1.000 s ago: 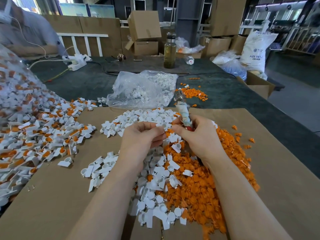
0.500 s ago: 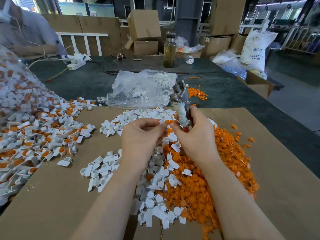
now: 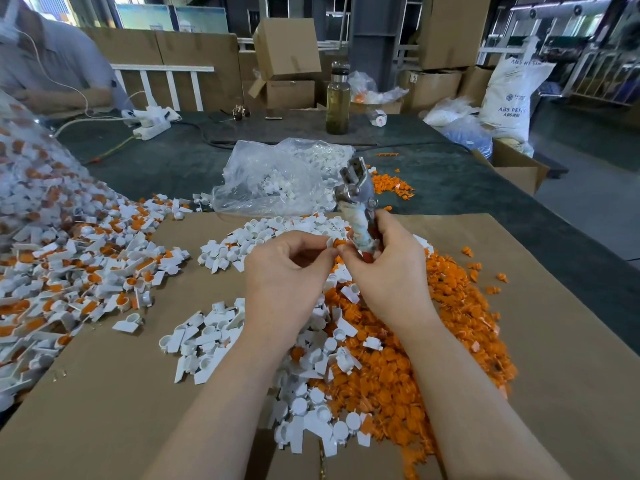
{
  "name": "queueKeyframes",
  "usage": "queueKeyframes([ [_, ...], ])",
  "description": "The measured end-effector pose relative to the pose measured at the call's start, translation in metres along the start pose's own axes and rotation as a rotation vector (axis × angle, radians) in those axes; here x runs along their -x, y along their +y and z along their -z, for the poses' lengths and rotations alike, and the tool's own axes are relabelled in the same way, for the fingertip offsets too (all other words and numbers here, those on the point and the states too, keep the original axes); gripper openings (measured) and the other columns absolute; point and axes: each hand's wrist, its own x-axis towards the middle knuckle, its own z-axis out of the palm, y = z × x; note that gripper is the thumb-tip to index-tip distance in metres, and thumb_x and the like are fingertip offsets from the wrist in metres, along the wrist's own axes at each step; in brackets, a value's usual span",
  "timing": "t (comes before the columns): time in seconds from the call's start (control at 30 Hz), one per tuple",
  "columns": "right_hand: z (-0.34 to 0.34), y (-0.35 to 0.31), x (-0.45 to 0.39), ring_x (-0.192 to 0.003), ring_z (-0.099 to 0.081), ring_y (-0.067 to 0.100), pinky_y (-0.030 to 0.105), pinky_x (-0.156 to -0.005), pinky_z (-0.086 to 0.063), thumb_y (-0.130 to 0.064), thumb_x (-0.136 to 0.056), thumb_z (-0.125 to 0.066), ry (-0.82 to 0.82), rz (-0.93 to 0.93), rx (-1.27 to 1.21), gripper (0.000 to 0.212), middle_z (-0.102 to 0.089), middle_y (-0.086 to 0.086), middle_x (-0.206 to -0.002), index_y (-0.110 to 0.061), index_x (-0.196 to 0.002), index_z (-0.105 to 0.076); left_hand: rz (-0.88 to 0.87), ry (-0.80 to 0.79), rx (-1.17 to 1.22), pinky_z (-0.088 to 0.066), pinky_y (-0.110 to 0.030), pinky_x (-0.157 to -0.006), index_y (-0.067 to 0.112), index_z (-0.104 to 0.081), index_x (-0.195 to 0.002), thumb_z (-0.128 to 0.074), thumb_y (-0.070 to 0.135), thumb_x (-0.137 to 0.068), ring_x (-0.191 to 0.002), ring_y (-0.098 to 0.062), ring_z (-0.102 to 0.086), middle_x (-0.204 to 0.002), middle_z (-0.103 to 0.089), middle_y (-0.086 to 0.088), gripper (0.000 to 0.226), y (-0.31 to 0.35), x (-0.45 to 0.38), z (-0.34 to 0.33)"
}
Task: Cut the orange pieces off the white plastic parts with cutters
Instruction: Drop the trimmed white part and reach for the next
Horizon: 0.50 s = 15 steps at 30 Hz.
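Since half a second ago both hands have lifted a little, and the cutters [image 3: 358,202] now stand more upright, with the metal head pointing up and away from the person. The right hand [image 3: 388,271] grips the wrapped handles of the cutters, its fingers [image 3: 384,223] curled round them. The left hand [image 3: 287,271] pinches a small white part [image 3: 329,242] between thumb and forefinger; the orange piece [image 3: 340,242] sticks out of it toward the right hand, just beside the handles and below the metal head. If the blades are apart or together I cannot tell. Under the hands, on the cardboard [image 3: 554,341] that covers the bench, lie a heap of white parts [image 3: 204,341] and a heap of orange pieces [image 3: 398,368], touching each other. At the left is a big pile of uncut parts [image 3: 62,271].
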Motion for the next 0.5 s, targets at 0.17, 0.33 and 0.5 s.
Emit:
queueKeyframes([
  [0.17,0.0005,0.0010,-0.0012,-0.082,-0.058,-0.007,0.009,-0.068,-0.042,-0.024,-0.082,-0.075,-0.027,-0.012,0.012,0.027,-0.058,-0.026,-0.081,-0.031,-0.102,-0.058,-0.056,0.002,-0.030,-0.047,-0.006,-0.057,0.036,-0.072,-0.075,-0.080,0.016,-0.080,-0.065,0.006,-0.066,-0.069,-0.070,0.024,0.022,0.0004,0.0002,0.0010],
  [0.33,0.0011,0.0016,-0.0018,-0.084,-0.061,0.007,0.023,-0.068,-0.044,-0.019,-0.082,-0.070,-0.077,-0.017,0.062,0.029,-0.061,-0.018,-0.087,-0.021,-0.111,-0.062,-0.108,0.023,-0.096,-0.044,-0.002,-0.057,0.039,-0.067,-0.071,-0.077,0.017,-0.081,-0.066,0.011,-0.064,-0.071,-0.068,0.029,0.026,0.0008,0.0020,-0.0008],
  [0.5,0.0041,-0.0003,-0.0011,-0.075,-0.056,0.003,0.019,-0.062,-0.041,-0.009,-0.077,-0.063,-0.132,-0.036,0.054,0.038,-0.057,-0.021,-0.082,-0.023,-0.112,-0.060,-0.097,0.071,-0.122,-0.043,-0.002,-0.057,0.039,-0.066,-0.071,-0.082,0.027,-0.078,-0.067,0.010,-0.063,-0.072,-0.067,0.030,0.020,-0.0023,0.0005,-0.0031],
])
